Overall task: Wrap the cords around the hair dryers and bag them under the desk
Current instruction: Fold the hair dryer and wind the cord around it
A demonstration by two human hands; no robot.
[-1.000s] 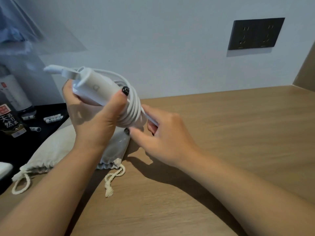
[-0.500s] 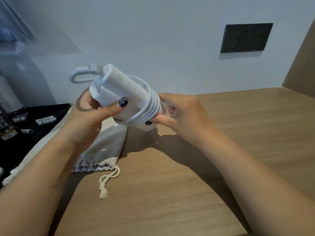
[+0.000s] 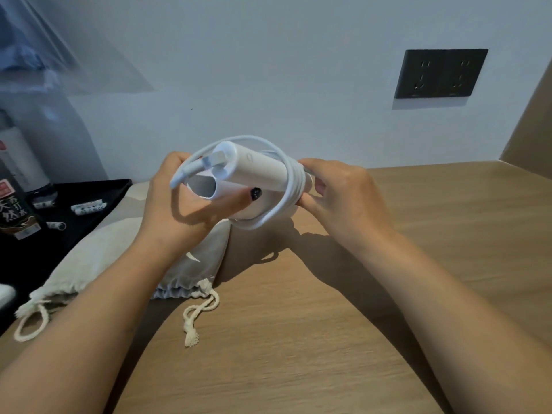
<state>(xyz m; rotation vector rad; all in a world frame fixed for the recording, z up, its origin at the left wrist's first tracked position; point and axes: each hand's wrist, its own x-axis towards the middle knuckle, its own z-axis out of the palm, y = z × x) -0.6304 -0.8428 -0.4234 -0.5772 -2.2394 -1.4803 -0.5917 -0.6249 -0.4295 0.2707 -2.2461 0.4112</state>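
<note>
Both hands, left hand (image 3: 179, 204) and right hand (image 3: 340, 192), grip the white hair dryer (image 3: 254, 171), its cord (image 3: 280, 204) coiled round. A drawstring bag (image 3: 98, 258) lies at the tabletop (image 3: 328, 324)'s left edge, seemingly filled.

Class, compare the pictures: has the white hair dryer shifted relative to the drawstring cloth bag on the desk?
Yes. The white hair dryer has moved right, now past the beige drawstring cloth bag, and its rear end points more toward the camera.

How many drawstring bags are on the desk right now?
2. One bag lies under the left forearm, its cord end trailing on the desk. The other bag lies further left, by the desk's left edge. More could be hidden out of frame.
</note>
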